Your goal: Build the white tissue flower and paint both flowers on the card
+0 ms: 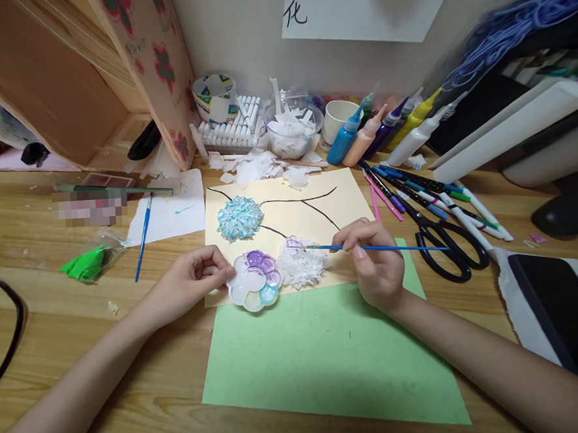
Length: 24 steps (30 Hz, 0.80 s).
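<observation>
My left hand (207, 274) pinches the rim of a flower-shaped paint palette (252, 281) with purple, blue and pale yellow paint in its wells. Between the fingers of my right hand (377, 257) is a thin blue paintbrush (393, 247), its tip at the top of a white paper-petal flower (304, 268). A little purple shows on that flower's upper edge. To its upper left, a blue-and-white paper flower (240, 218) is fixed on the cream sheet (287, 185), which bears black drawn branches. Beneath lies a green sheet (327, 358).
Black scissors (450, 242) and several pens (404, 183) lie to the right, near a phone (559, 311). Paint bottles (345, 134), a paper cup (336, 119) and a bowl of paper scraps (293, 128) line the back. Another brush (144, 235) and a green packet (89, 261) lie left.
</observation>
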### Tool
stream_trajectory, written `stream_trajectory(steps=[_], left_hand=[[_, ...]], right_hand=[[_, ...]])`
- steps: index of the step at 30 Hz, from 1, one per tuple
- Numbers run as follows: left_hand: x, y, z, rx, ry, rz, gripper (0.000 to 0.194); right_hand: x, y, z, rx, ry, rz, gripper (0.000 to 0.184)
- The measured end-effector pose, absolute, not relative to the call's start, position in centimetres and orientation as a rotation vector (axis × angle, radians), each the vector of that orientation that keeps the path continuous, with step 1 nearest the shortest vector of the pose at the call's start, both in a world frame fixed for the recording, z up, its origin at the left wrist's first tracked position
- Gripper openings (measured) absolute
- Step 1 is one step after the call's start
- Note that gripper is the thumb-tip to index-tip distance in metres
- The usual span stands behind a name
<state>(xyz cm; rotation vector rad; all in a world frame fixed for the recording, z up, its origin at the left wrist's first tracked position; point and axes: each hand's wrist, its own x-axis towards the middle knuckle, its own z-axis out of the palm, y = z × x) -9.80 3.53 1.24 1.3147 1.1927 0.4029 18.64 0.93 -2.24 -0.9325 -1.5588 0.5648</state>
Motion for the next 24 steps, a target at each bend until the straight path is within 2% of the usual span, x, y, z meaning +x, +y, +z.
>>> stream_trajectory(steps=[24], left_hand=[[-9.82, 3.59, 1.15, 1.339, 1.205, 0.398, 0.022]], right_hand=[[18.50, 0.85, -2.03, -0.904, -1.567, 0.532, 0.012]])
